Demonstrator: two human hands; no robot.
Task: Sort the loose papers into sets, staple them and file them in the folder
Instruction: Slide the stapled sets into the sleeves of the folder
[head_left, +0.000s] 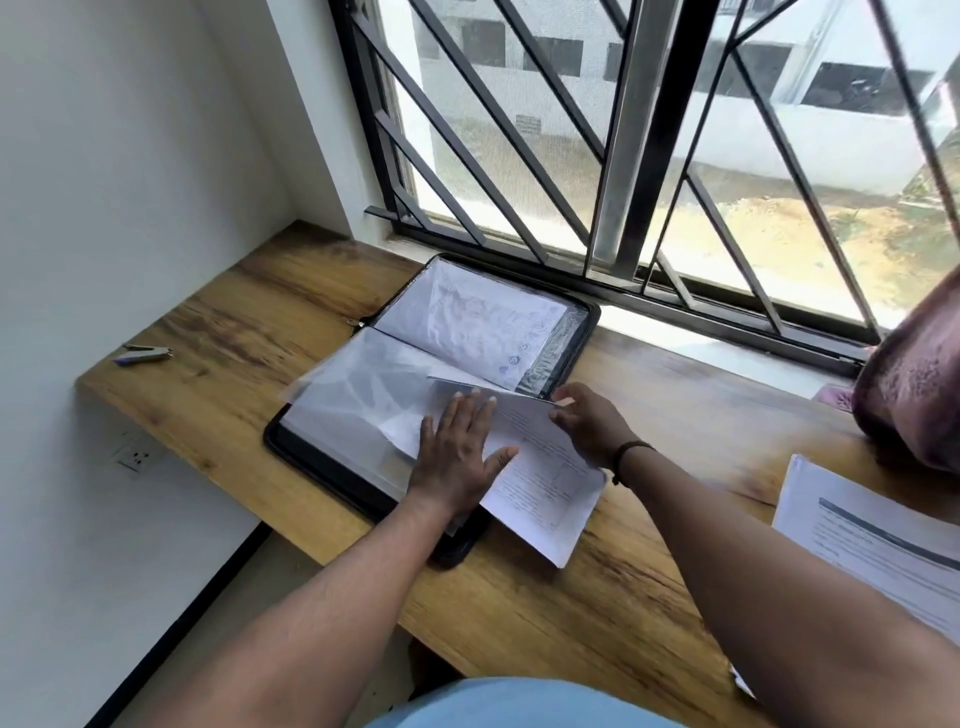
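Note:
A black zip folder lies open on the wooden desk, its clear plastic sleeves spread out and a printed sheet in the far sleeve. A set of white printed papers lies slanted over the folder's near right corner, partly tucked under a sleeve. My left hand presses flat on the papers and sleeve with fingers straight. My right hand holds the papers' upper right edge with curled fingers. A stapler lies at the desk's far left.
More printed papers lie at the desk's right edge. A maroon bag sits at the far right by the window sill. The barred window runs along the desk's back. A white wall closes the left side, with a socket below the desk.

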